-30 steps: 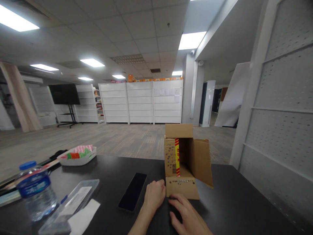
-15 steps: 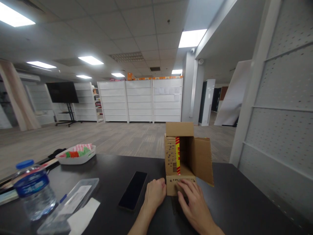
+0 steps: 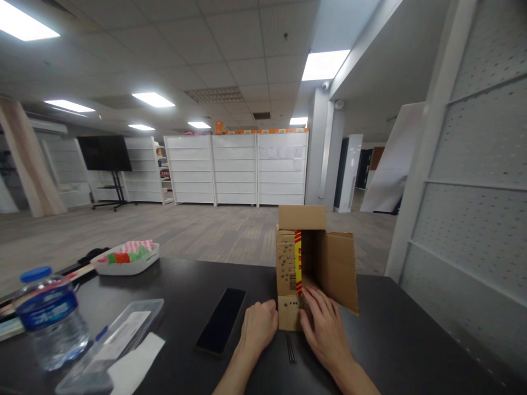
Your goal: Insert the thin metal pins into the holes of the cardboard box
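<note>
A cardboard box [image 3: 287,263] with its flaps open faces me on the black table. Dark dots mark its left front panel, and a row of dark dots runs along its lower flap [image 3: 288,321]. At the left edge of that flap, my left hand [image 3: 258,327] rests closed; its curled fingers hide whatever may be in them. My right hand [image 3: 325,326] lies over the flap's right part, fingers stretched toward the box opening and thumb apart. Several thin dark rods [image 3: 291,349] lie on the table just in front of the flap, between my hands.
Left of my hands lies a black phone [image 3: 222,320]. Farther left are a clear plastic case [image 3: 142,318], a white paper [image 3: 138,362] and a water bottle [image 3: 53,329]. A white basket [image 3: 132,266] holds colourful packets. A perforated white panel [image 3: 473,247] stands at the right.
My right hand has shifted up the flap, its fingertips now nearer the box opening. The thin rods show more fully. My left hand stays closed by the flap.
</note>
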`<state>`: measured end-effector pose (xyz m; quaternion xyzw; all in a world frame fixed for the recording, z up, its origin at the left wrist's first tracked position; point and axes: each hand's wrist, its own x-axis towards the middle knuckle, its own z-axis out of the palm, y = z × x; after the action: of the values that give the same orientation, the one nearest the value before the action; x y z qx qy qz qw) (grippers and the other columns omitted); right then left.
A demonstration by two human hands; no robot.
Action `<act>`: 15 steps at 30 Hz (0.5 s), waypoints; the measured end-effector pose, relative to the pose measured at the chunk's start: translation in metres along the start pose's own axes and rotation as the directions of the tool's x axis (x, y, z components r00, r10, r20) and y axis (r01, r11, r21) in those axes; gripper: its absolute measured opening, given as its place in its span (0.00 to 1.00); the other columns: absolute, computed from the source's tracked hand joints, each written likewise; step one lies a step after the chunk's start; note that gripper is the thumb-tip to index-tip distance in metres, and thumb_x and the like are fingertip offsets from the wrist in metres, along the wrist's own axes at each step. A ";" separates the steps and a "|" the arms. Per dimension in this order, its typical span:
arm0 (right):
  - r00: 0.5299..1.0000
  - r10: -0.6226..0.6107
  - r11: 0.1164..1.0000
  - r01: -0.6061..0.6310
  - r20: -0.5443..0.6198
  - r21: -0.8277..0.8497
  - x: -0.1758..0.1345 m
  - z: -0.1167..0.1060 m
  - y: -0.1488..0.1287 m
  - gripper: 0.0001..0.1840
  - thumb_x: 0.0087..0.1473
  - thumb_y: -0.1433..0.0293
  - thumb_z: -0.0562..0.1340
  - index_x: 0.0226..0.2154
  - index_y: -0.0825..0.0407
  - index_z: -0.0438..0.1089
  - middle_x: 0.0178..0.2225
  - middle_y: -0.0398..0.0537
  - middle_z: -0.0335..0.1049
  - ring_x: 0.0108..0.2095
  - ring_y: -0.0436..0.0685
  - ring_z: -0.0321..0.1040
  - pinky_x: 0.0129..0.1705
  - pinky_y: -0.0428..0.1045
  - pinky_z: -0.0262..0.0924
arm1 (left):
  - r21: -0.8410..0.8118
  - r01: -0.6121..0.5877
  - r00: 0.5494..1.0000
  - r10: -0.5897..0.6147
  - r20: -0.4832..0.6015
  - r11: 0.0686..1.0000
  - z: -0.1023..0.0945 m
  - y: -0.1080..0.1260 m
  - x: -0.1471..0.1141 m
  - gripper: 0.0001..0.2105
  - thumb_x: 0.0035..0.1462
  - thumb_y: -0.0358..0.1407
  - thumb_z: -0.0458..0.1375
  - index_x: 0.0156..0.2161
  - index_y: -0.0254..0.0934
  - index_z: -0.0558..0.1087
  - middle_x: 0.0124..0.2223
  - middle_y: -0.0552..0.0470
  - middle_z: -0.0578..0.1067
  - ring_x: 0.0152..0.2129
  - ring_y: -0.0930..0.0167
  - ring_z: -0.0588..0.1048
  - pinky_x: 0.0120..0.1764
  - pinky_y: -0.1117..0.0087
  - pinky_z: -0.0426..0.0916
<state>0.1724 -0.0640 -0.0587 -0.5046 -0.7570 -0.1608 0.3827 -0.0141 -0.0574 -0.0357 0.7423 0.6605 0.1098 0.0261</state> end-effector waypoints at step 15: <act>0.999 0.018 1.000 -0.018 0.044 -0.012 -0.001 0.001 -0.002 0.21 0.56 0.68 0.53 0.53 0.52 0.62 0.52 0.51 0.65 0.53 0.60 0.58 0.55 0.57 0.50 | -0.009 0.011 1.000 -0.011 0.006 1.000 0.000 0.000 0.000 0.12 0.59 0.34 0.45 0.33 0.39 0.71 0.32 0.48 0.76 0.31 0.68 0.76 0.30 0.72 0.58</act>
<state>0.1703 -0.0653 -0.0602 -0.5172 -0.7596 -0.1508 0.3644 -0.0145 -0.0573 -0.0362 0.7390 0.6639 0.1105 0.0319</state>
